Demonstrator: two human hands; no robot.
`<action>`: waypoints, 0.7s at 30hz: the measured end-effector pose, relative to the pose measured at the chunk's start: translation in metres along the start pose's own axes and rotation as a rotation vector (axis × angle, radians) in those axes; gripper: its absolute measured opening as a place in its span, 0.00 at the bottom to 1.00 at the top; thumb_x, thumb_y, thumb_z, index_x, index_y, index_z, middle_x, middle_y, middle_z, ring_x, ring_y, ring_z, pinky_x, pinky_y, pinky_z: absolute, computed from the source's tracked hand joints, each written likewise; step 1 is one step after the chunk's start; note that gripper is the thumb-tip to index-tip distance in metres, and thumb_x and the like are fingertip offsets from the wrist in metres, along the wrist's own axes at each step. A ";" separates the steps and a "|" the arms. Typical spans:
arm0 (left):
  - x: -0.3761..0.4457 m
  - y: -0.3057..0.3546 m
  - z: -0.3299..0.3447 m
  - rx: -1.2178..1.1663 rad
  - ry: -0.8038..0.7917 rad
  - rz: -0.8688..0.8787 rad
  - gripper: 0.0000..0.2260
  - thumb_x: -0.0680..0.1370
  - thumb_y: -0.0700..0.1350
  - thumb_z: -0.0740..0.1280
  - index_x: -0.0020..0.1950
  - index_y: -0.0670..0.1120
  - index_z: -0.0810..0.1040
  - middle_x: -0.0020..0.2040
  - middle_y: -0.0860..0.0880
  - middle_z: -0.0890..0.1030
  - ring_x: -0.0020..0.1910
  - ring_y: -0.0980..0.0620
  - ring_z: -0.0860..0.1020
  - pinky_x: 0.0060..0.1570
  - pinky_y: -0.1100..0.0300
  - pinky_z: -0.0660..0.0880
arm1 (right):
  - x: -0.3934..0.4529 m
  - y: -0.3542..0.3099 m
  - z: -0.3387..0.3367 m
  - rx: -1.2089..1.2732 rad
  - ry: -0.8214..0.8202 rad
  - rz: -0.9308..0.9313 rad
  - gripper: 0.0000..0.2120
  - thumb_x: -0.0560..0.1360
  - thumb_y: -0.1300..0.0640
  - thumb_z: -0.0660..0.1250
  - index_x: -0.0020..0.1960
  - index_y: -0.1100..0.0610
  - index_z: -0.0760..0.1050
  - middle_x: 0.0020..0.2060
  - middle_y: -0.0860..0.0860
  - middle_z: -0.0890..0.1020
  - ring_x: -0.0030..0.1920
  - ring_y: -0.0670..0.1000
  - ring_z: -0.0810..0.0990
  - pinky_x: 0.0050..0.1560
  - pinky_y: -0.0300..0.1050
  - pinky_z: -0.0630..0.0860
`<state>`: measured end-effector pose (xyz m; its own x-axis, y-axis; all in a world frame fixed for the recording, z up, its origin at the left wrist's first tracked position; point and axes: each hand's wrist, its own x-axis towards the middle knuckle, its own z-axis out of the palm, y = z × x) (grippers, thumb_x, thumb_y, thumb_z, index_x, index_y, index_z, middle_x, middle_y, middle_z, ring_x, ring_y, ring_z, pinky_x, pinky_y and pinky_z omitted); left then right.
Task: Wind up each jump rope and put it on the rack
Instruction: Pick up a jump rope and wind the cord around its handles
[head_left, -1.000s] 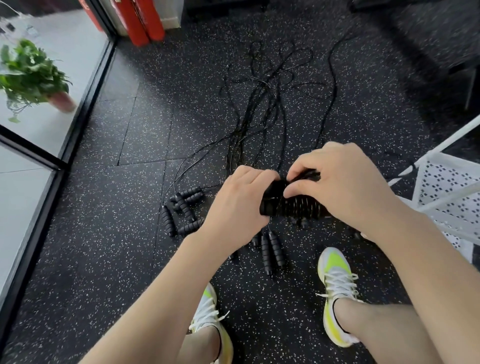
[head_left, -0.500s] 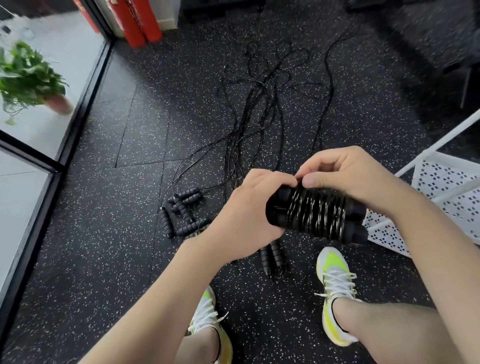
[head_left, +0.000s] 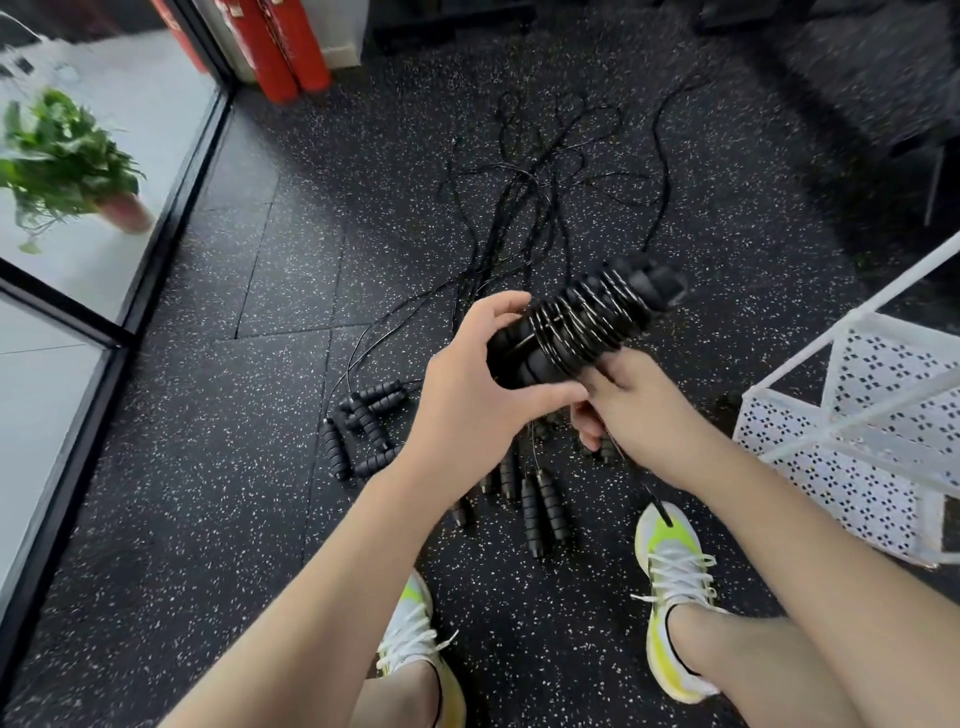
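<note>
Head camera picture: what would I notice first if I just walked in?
First, the wound rope bundle in the middle, held up by the left hand with the right hand just below it. Behind it, loose ropes sprawl over the speckled floor, their handles lying near the yellow shoes. A white rack stands at the right.

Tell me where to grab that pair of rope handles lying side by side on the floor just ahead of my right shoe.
Take the pair of handles across the middle of their ribbed foam grips, coming straight down from above. They lie flat and parallel, pressed together, so one hand can probably close around both. Their cords run away toward the tangle of ropes, so lift from the near end.
</note>
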<state>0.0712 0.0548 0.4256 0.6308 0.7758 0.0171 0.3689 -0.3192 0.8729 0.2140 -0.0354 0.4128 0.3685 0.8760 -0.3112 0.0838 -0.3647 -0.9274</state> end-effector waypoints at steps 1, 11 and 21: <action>0.001 -0.002 0.000 0.023 0.028 -0.004 0.35 0.65 0.50 0.84 0.68 0.59 0.73 0.56 0.65 0.81 0.57 0.71 0.76 0.58 0.77 0.67 | 0.000 -0.001 0.004 0.009 -0.013 0.000 0.16 0.85 0.63 0.55 0.40 0.54 0.70 0.22 0.44 0.70 0.24 0.49 0.68 0.29 0.47 0.70; -0.001 -0.013 0.004 0.180 -0.152 -0.050 0.32 0.84 0.54 0.63 0.84 0.53 0.53 0.69 0.57 0.67 0.73 0.56 0.63 0.72 0.58 0.61 | 0.000 -0.002 0.005 0.069 -0.094 0.120 0.06 0.80 0.61 0.60 0.44 0.56 0.71 0.29 0.50 0.66 0.30 0.48 0.63 0.26 0.41 0.61; 0.007 -0.024 -0.003 0.272 0.008 -0.059 0.31 0.79 0.44 0.72 0.79 0.47 0.64 0.66 0.55 0.70 0.69 0.55 0.69 0.67 0.67 0.61 | -0.012 -0.013 0.008 -0.377 -0.147 0.046 0.07 0.80 0.53 0.62 0.51 0.57 0.75 0.26 0.46 0.74 0.26 0.47 0.75 0.35 0.46 0.76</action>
<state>0.0647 0.0693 0.4067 0.5976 0.8014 -0.0249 0.5755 -0.4070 0.7093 0.2009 -0.0380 0.4270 0.2459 0.8820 -0.4021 0.4138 -0.4707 -0.7793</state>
